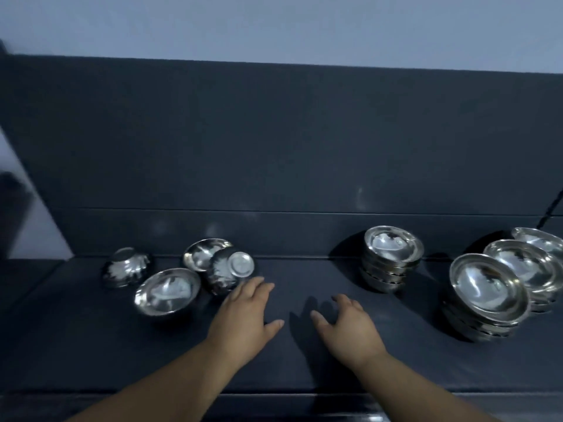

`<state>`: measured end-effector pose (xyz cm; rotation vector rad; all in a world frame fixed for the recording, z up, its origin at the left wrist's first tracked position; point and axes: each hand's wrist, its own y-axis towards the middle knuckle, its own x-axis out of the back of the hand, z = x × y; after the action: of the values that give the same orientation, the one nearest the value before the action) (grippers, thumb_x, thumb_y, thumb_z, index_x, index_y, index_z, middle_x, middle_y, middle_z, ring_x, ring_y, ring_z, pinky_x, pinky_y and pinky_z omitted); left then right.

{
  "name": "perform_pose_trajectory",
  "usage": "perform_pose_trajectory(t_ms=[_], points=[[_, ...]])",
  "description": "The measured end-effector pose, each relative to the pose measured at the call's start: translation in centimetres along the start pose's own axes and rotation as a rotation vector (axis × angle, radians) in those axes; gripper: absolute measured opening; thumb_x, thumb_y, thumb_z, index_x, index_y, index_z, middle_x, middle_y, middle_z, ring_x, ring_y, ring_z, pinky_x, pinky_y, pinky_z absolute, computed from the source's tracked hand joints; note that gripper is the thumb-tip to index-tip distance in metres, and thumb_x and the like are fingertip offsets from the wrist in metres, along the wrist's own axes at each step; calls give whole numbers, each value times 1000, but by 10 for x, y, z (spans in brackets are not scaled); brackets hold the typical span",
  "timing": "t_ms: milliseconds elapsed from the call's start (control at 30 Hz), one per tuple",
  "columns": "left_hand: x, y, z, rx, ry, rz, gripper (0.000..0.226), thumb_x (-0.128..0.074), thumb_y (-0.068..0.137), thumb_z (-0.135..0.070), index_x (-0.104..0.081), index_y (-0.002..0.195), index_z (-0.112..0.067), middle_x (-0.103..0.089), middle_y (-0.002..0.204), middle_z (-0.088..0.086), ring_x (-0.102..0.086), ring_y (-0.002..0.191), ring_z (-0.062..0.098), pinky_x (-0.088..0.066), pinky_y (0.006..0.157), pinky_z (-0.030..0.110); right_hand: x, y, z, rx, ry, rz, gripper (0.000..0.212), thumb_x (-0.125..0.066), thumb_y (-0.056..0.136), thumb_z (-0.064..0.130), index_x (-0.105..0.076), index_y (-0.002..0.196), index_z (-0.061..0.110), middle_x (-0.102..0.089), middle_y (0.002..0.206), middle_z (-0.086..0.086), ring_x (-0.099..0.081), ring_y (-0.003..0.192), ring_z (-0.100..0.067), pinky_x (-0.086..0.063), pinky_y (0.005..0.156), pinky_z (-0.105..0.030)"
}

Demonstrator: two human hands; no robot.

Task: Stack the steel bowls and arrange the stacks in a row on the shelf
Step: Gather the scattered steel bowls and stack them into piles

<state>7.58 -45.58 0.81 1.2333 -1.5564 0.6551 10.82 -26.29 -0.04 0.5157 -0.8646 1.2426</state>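
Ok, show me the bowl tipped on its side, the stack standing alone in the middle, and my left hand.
tipped bowl (240, 265): head view, on its round flat base, which faces the camera.
middle stack (393, 247): head view, inside the top bowl.
left hand (245, 315): head view, on the back of the hand.

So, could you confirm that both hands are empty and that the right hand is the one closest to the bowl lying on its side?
Not quite: the head view shows the left hand is the one closest to the bowl lying on its side. The right hand hovers over the shelf, further from that bowl. Both hands are indeed empty.
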Motion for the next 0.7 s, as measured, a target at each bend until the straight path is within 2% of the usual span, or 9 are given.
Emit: perform_pose_trajectory(t_ms=[200, 400, 567, 700], points=[[59, -53, 102, 102, 33, -113, 68, -57, 87, -50, -31, 146, -26, -21, 156, -7, -19, 144, 14, -21, 118, 30, -57, -25, 103, 116, 45, 18, 68, -57, 88, 53, -39, 144, 20, -42, 146, -5, -43, 133, -22, -36, 105, -28], [78, -71, 164, 245, -42, -140, 69, -63, 85, -45, -36, 144, -22, -29, 153, -2, -24, 142, 17, -27, 114, 31, -92, -19, 144, 149, 46, 18, 70, -62, 85, 51, -38, 144, 21, -41, 145, -6, -46, 130, -24, -39, 104, -31], [71, -54, 183, 416, -239, -119, 72, -59, 86, -50, -32, 146, -21, -30, 152, -1, -32, 138, 16, -34, 112, 34, -98, 11, 148, 212, 9, -35, 76, -68, 83, 44, -32, 146, 23, -19, 159, -3, -25, 144, -24, -33, 111, -33], [59, -34, 188, 512, -281, -74, 61, -56, 83, -54, -45, 134, -22, -49, 137, -2, -47, 126, 16, -42, 104, 35, -97, 39, 144, 252, -29, -45, 80, -73, 79, 43, -31, 146, 27, -11, 161, -2, -16, 146, -26, -30, 113, -35]])
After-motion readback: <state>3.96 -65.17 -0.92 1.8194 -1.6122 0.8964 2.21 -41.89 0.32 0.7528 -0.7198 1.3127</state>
